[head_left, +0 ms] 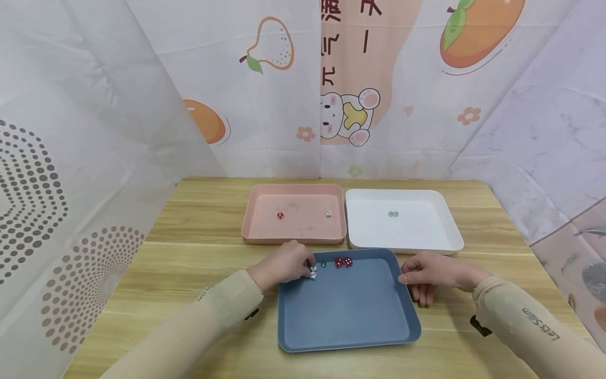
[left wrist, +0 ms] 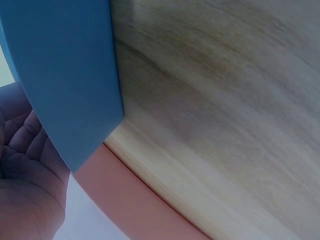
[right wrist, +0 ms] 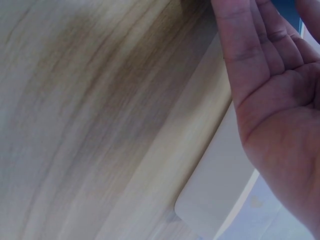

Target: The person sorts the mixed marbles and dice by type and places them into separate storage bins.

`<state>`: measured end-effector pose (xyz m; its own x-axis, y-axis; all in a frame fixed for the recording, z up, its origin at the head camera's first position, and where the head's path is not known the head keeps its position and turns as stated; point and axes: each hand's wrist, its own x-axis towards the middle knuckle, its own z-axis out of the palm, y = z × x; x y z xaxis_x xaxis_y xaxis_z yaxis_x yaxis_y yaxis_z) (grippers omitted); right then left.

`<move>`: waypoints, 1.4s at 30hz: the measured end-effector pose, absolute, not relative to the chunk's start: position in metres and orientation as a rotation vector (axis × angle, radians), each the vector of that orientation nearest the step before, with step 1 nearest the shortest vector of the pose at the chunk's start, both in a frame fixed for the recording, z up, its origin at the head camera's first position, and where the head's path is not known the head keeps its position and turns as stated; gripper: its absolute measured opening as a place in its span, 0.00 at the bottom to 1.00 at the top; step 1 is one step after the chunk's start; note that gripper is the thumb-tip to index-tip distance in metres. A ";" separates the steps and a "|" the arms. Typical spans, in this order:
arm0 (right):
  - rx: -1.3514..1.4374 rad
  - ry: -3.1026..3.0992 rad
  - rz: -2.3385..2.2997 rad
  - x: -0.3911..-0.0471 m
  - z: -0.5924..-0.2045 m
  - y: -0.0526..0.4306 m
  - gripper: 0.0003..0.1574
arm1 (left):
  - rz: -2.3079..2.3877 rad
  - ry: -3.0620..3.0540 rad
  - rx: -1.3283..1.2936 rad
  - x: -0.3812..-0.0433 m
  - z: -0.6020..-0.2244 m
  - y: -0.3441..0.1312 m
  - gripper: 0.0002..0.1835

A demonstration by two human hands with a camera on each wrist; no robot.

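In the head view my left hand [head_left: 290, 261] reaches over the far left corner of the blue tray [head_left: 347, 310]. Its thumb and forefinger are bent right at two white dice [head_left: 313, 275]; I cannot tell whether they pinch one. Just right of them lie a small green die [head_left: 323, 263] and a pair of red dice [head_left: 344, 262]. At the tray's right side, my right hand [head_left: 433, 273] has thumb and forefinger at the rim, the other fingers loosely down outside it. The left wrist view shows the left palm [left wrist: 30, 185] behind the blue tray wall, its fingertips hidden.
Beyond the blue tray stands a pink tray [head_left: 293, 240] with one red die [head_left: 280, 215] and one white die [head_left: 329, 214]. Beside it a white tray [head_left: 407, 247] holds two pale green dice [head_left: 393, 214]. All stand on a wooden table [head_left: 189, 231] before a printed curtain [head_left: 274, 116].
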<state>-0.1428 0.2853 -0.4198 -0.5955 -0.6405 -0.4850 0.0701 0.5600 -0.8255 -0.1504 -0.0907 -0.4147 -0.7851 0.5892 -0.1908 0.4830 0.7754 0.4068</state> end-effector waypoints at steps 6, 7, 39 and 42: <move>-0.453 1.965 -1.091 -0.142 -0.419 0.285 0.17 | 0.496 2.648 0.791 -0.149 -0.414 -0.091 0.08; -0.449 1.966 -1.092 -0.142 -0.419 0.285 0.17 | 0.496 2.648 0.793 -0.149 -0.414 -0.091 0.09; -0.425 1.971 -1.100 -0.140 -0.418 0.283 0.17 | 0.434 2.610 0.900 -0.149 -0.417 -0.085 0.09; -0.423 1.971 -1.100 -0.140 -0.418 0.284 0.17 | 0.437 2.608 0.902 -0.150 -0.417 -0.085 0.09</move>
